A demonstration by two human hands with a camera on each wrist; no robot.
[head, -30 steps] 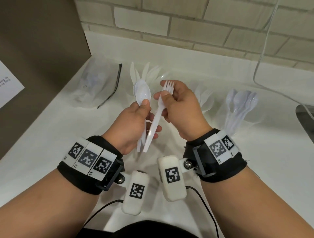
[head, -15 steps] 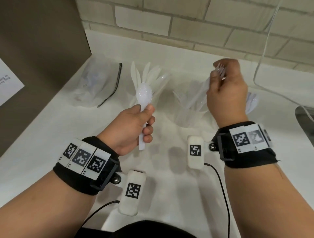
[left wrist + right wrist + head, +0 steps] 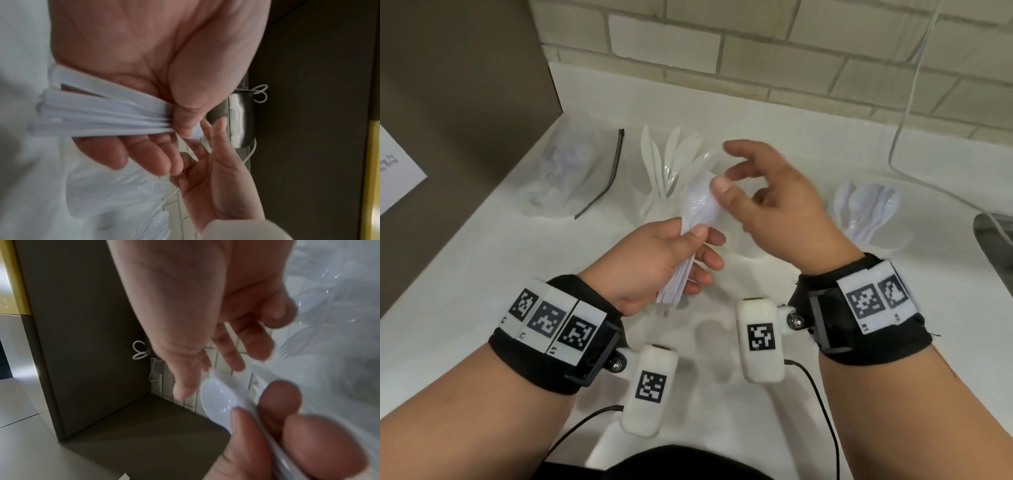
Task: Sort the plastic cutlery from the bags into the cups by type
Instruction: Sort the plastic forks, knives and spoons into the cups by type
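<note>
1. White plastic is everything I have to read, so I go by shape: my left hand [image 3: 654,263] has thumb and fingers curled round a bundle of cutlery [image 3: 681,270] by the handles, and the top piece shows a spoon bowl [image 3: 700,205].
2. My right hand [image 3: 774,205] is loosely spread and holds nothing; its thumb tip sits against the bowl's rim, at about 2 o'clock from my left hand. I judge the step in hand is pulling off this top spoon.
3. I would pinch the neck just under the bowl rather than the slick bowl itself, then draw it out along the handle line so the rest of the bundle does not fan.
4. I would ease my left thumb a little for the pull, no more. The left wrist view shows several handles stacked tight; a slack hold could spill them.
5. The spoon cup [image 3: 866,212] stands at 3 o'clock, well apart from the bundle. The knife cup [image 3: 667,178] is at 12 o'clock, just behind my left hand, and the cutlery bag [image 3: 565,174] lies at 10 o'clock on the white counter [image 3: 482,274].
6. I cannot see the fork cup clearly behind my right hand, so I would not swing low across that spot.
</note>
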